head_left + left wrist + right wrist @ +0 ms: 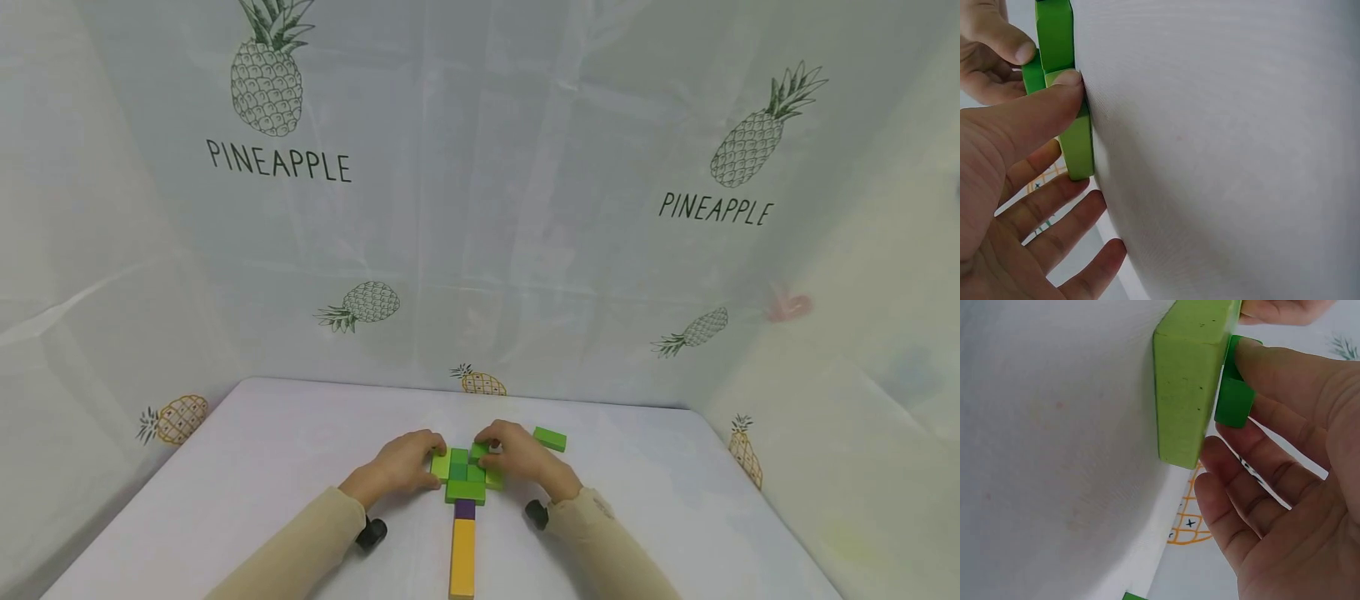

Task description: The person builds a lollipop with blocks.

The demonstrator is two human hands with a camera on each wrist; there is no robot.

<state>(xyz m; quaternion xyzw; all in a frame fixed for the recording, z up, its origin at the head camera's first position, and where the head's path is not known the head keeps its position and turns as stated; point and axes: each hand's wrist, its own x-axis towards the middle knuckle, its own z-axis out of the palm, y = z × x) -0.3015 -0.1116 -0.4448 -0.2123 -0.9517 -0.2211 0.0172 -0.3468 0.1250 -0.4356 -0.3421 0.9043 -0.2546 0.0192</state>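
Observation:
A flat group of green blocks lies on the white table, with a wider green block (466,492) at its near side. My left hand (402,463) grips a light green block (1079,147) on the group's left edge, thumb at the near end and fingers at the far end. From the other side, my right hand (522,454) pinches a small green block (1235,403) between thumb and fingers, on top of the group. Below the right hand lies another light green block (1186,400) at the right edge. Part of the group is hidden by the fingers.
A purple block (465,509) and a long yellow-orange block (462,558) run in a line toward the near edge. One loose green block (550,439) lies beyond the right hand. A pineapple-print curtain (480,208) surrounds the white table (300,433).

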